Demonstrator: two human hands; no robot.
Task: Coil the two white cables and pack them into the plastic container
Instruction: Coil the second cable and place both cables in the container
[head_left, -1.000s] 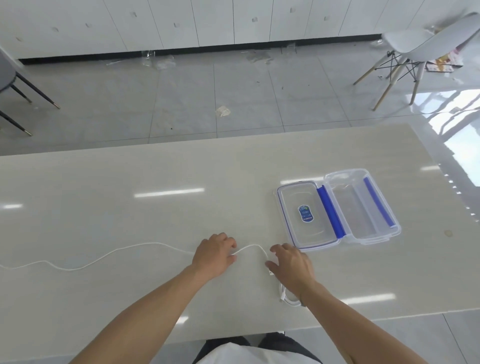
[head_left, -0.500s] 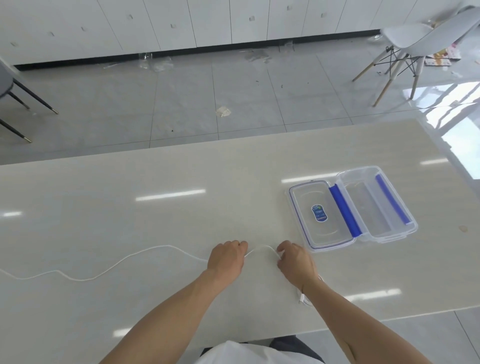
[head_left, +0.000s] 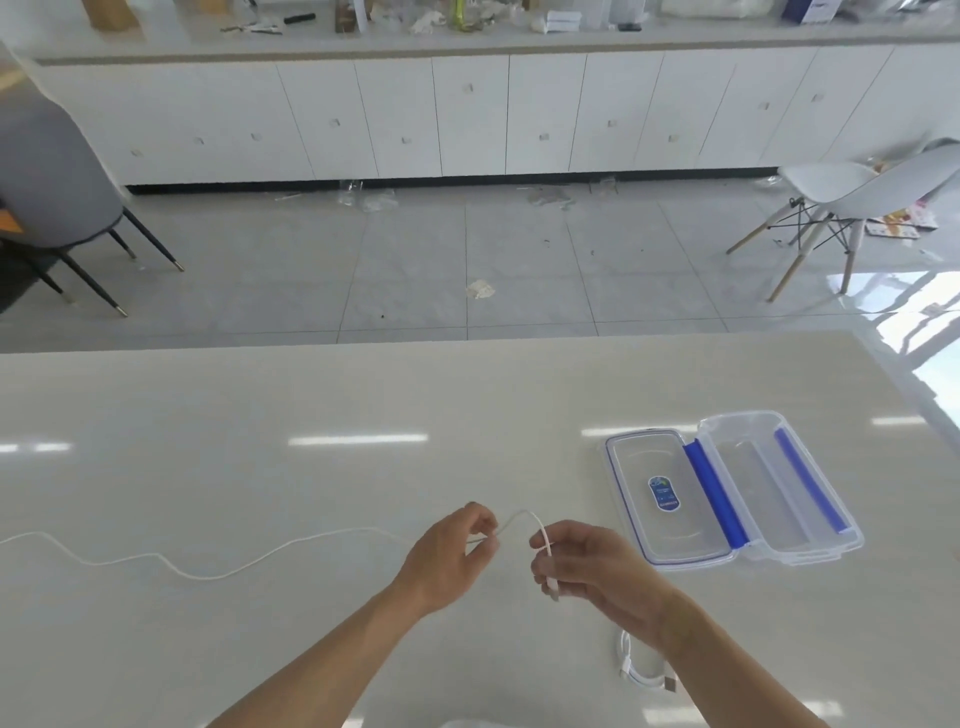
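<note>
A: Hands?
B: Left hand (head_left: 449, 553) and right hand (head_left: 587, 564) both pinching cable (head_left: 249, 564) end.
A: Slack?
B: Trailing left along counter (head_left: 363, 405). Left nearer. Box (head_left: 779, 431) open, right.

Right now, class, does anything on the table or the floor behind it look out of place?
On the table nothing stands out. The floor is the odd part: a crumpled paper scrap lies on the tiles, and clear plastic wrapping sits along the cabinet base.
</note>
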